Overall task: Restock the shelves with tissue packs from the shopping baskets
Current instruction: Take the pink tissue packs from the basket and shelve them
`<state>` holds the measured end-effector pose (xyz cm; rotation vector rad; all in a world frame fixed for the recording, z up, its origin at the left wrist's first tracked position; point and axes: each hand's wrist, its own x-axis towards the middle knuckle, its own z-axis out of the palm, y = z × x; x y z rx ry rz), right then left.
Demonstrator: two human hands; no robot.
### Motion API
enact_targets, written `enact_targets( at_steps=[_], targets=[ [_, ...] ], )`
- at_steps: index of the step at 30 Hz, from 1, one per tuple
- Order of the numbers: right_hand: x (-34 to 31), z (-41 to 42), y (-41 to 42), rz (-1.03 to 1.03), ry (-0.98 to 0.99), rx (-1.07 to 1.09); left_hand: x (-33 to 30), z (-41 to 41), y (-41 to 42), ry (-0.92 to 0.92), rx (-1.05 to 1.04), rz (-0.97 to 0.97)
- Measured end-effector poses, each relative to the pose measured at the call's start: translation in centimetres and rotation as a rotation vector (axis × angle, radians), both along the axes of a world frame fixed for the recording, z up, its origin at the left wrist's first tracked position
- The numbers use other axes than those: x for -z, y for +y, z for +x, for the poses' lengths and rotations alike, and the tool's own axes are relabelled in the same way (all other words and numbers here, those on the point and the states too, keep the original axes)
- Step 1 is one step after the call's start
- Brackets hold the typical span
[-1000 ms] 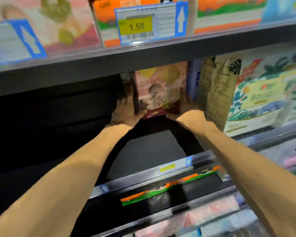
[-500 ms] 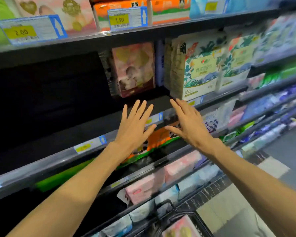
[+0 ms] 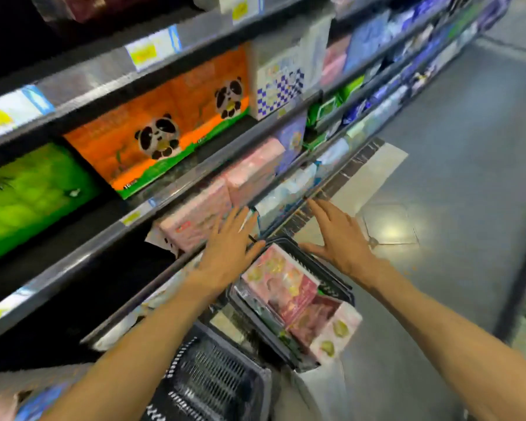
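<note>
Two hands are seen in the head view, both spread flat with fingers wide and nothing held. The left hand (image 3: 230, 253) is stretched over the near rim of the basket (image 3: 336, 288), its fingertips in front of the pink packs (image 3: 201, 214) on the low shelf. The right hand (image 3: 340, 235) is poised over the basket's far rim, beside the shelf's foot. Between and below them the tissue packs (image 3: 281, 284) are stacked in the basket, pink and floral, with a pale one (image 3: 336, 335) jutting past the near end; neither hand is touching them, as far as can be told.

A second basket (image 3: 213, 381) is seen lower down, dark and slatted, partly hidden by the left forearm. Above, orange panda packs (image 3: 155, 138) are lined up on the middle shelf, with a green pack (image 3: 28, 192) left of them and a blue-checked pack (image 3: 278, 86) to the right. Yellow price tags (image 3: 143, 53) are clipped along the shelf edges. The grey floor (image 3: 468, 147) runs off to the right; much of the scene is blurred.
</note>
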<state>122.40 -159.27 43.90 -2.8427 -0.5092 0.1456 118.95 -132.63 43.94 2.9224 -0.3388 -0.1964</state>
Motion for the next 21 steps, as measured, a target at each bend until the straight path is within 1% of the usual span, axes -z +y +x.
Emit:
enact_targets(
  at_steps=[3,7,10,13,17,21],
  targets=[
    [4.7,-4.5,-3.2,-0.056,0.171,0.118,6.3,-2.9,-2.6,0.200,0.026,0.036],
    [10.5,-9.4,-6.4,-0.102,0.345,0.190,14.3,-6.3,-5.1,0.291,0.025,-0.086],
    [14.8,-11.0,-7.5,-0.128,0.435,0.214,19.1,-7.8,-6.8,0.412,-0.071,-0.117],
    [18.9,-10.4,-7.3,-0.132,0.495,0.213,23.5,-8.6,-7.8,0.489,-0.170,-0.106],
    [24.5,-7.8,-6.3,-0.099,0.556,0.190,29.1,-8.6,-8.3,0.571,-0.310,-0.190],
    [30.5,-4.3,-5.4,-0.122,0.591,0.154,34.5,-7.6,-8.4,0.631,-0.444,-0.308]
  ],
)
